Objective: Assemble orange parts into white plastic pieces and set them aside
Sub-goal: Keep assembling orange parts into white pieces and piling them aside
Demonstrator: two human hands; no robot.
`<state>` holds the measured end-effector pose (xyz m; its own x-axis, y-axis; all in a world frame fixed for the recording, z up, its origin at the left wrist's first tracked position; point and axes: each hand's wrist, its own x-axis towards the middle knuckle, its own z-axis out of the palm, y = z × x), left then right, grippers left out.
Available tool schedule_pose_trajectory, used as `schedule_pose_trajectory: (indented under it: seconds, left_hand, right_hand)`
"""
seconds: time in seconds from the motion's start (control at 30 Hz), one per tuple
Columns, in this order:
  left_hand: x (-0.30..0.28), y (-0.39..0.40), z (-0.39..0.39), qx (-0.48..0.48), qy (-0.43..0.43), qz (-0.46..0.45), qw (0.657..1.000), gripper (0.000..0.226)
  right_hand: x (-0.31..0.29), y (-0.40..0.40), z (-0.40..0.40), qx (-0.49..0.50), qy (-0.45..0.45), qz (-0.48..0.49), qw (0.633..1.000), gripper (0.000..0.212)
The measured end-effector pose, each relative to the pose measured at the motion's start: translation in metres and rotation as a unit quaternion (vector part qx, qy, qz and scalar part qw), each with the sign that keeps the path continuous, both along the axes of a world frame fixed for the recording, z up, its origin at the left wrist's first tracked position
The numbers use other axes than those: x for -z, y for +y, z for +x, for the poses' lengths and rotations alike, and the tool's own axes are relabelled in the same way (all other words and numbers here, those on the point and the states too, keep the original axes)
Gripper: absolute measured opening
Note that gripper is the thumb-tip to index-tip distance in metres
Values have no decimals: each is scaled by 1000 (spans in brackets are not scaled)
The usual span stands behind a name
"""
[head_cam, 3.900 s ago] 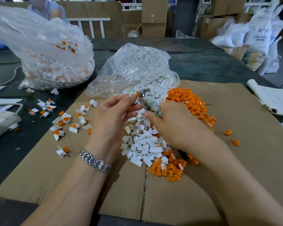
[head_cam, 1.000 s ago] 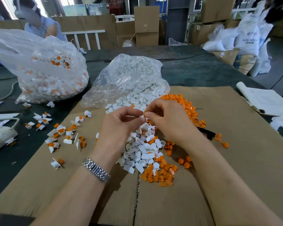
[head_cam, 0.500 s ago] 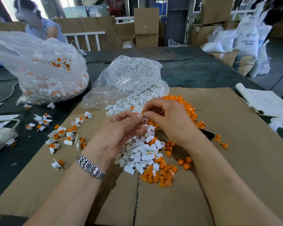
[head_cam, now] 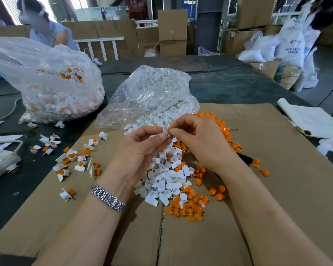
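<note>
Hands above the cardboard sheet (head_cam: 258, 189): our left hand (head_cam: 140, 150) pinches a white piece (head_cam: 165, 129), right hand (head_cam: 198, 139) pinches the orange part (head_cam: 169, 130); we should press squarely until seated.

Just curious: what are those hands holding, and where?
Left hand pinches a white plastic piece by its flat tab; right hand pinches an orange part against it.

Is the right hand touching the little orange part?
Touching. The head view shows the right hand pinching the orange part against the white piece.
</note>
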<state>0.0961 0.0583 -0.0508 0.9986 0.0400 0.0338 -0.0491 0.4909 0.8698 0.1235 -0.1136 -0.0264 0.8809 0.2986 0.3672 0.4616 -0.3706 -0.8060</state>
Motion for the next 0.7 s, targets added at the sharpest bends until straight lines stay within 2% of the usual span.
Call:
schedule_pose_trajectory:
  seconds: [0.13,0.27,0.33,0.47,0.7]
  left_hand:
    - [2,-2,0,-35,-30,74,996,37]
    - [3,-4,-2,-66,-47,173,982,36]
    - [3,-4,-2,-56,-55,148,986,32]
    - [2,-3,-3,4,-37,27,999,28]
    - [1,-1,-5,-10,-37,25,999,26]
  right_hand:
    - [0,1,0,23,10,5,1000,4]
    - [1,1,0,32,22,9,999,3]
    - [0,-1,1,18,37,23,999,3]
    - [-2,-8,0,-54,67,44,995,18]
    - [-1,-5,1,-41,21,17,999,17]
